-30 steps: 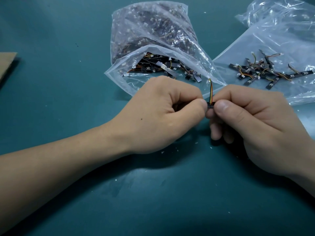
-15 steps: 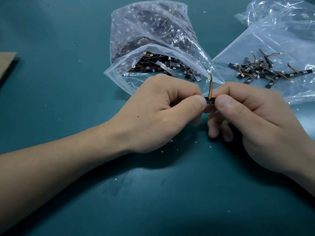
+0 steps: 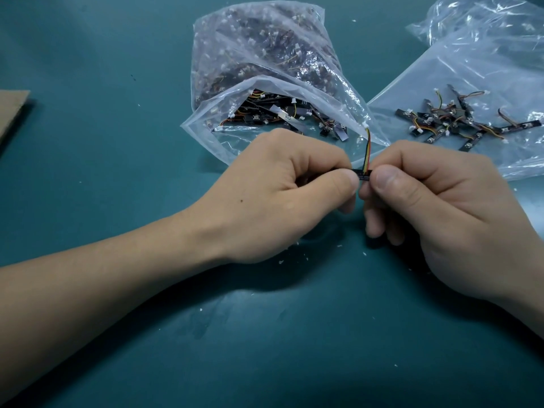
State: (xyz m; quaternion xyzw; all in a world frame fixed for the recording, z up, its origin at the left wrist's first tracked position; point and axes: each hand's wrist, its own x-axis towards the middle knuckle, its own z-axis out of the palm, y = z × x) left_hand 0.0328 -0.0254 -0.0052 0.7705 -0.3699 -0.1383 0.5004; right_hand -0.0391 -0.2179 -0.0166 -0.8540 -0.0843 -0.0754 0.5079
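A small black circuit strip (image 3: pixel 363 174) with a short red, yellow and black wire lead (image 3: pixel 367 150) ending in a white plug is held between both hands above the teal mat. My left hand (image 3: pixel 282 192) pinches its left end between thumb and curled fingers. My right hand (image 3: pixel 435 207) pinches its right end the same way. Most of the strip is hidden inside the two grips. The wire sticks up and away from me.
An open clear plastic bag (image 3: pixel 265 83) full of similar black strips lies just behind my hands. Several loose strips (image 3: pixel 459 122) lie on a flat plastic bag (image 3: pixel 485 69) at the right. A cardboard piece (image 3: pixel 11 110) sits at the left edge. Small white flecks dot the mat.
Both hands have lifted the strip slightly away from me and drawn a little apart, so more of the black strip shows between the thumbs.
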